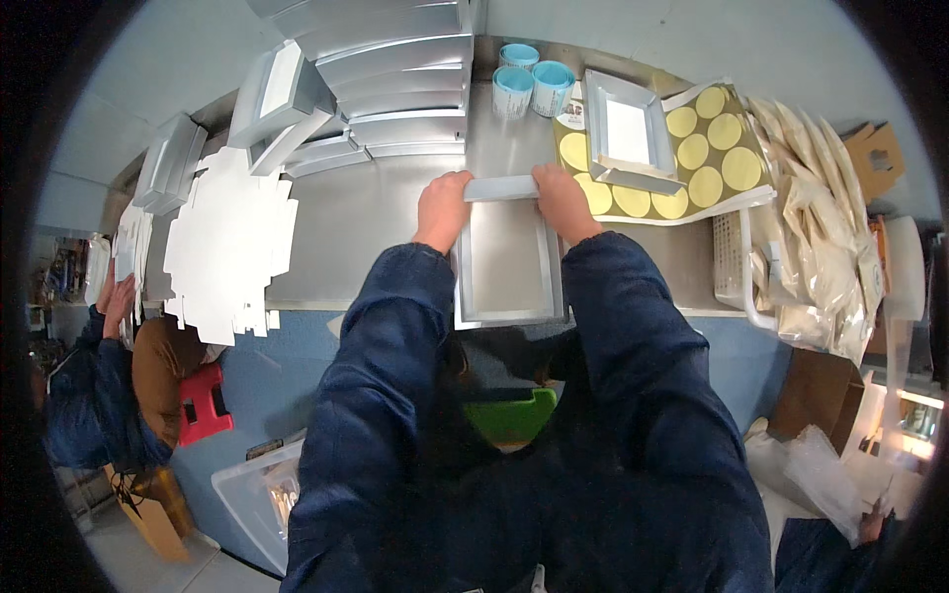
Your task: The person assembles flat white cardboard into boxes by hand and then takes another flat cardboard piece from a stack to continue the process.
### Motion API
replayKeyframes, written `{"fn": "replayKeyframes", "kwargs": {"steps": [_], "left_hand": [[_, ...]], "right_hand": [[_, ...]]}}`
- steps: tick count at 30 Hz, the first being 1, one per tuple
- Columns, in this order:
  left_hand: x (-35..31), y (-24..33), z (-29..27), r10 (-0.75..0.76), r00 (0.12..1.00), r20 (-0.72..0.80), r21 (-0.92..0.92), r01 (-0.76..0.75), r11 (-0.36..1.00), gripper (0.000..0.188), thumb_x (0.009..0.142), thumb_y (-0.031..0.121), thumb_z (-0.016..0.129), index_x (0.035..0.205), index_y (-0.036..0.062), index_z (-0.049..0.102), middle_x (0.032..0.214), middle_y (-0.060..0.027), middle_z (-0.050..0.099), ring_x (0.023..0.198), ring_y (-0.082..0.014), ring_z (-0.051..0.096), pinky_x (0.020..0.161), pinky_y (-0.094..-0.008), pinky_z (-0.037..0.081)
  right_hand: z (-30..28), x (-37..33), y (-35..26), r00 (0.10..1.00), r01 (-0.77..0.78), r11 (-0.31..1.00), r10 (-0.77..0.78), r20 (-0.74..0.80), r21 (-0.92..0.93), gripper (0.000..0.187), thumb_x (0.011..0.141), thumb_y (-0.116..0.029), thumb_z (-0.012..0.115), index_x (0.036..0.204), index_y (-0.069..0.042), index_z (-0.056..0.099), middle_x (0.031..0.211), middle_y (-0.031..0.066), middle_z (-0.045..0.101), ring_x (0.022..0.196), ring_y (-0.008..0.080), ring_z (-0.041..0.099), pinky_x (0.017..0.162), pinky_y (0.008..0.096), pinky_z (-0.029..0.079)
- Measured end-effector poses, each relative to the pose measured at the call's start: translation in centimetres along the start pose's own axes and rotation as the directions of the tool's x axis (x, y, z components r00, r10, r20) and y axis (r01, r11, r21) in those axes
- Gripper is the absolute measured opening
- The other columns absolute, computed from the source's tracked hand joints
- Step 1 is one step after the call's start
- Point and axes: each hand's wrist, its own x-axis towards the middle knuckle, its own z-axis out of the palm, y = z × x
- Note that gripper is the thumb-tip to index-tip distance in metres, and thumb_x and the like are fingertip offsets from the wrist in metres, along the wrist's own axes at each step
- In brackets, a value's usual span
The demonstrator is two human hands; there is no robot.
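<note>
A shallow silver-grey cardboard tray [506, 267] lies on the steel table [366, 212], right in front of me. My left hand [442, 210] grips the tray's far left corner. My right hand [563, 203] grips its far right corner, and both press on the far flap. Both dark blue sleeves come in from the lower edge.
Folded silver trays [395, 69] are stacked at the back. Flat white cut-outs [227, 237] lie at left. Another tray [628, 133] rests on a sheet of round yellow stickers [707, 148]. Blue tape rolls [534, 87] stand behind, bagged goods [820, 227] lie right. A person [109, 376] sits at far left.
</note>
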Motion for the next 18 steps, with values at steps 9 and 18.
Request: {"fn": "replayKeyframes", "kwargs": {"steps": [9,18], "left_hand": [[-1.8,-0.5,-0.7,0.417,0.882,-0.220,-0.077,-0.442,0.894,0.046,0.086,0.023,0.059,0.127,0.0044,0.050,0.122,-0.0183,0.054,0.116,-0.0328,0.048,0.100,-0.0384,0.037],[-2.2,2.4,1.6,0.377,0.840,-0.390,0.390,-0.221,0.894,0.022,0.075,0.013,0.063,0.095,0.0050,0.060,0.090,-0.0123,0.062,0.087,-0.0305,0.061,0.076,-0.0424,0.049]], "right_hand": [[0.2,-0.5,-1.3,0.997,0.012,0.966,-0.030,-0.067,-0.259,0.011,0.080,0.000,0.052,0.090,-0.003,0.049,0.090,0.0142,0.054,0.084,0.0303,0.060,0.072,0.0357,0.052],[-3.1,0.6,0.4,0.940,0.128,0.984,-0.160,0.302,0.125,0.026,0.077,-0.018,0.062,0.096,-0.002,0.057,0.096,0.0180,0.056,0.096,0.0357,0.055,0.078,0.0418,0.047]]}}
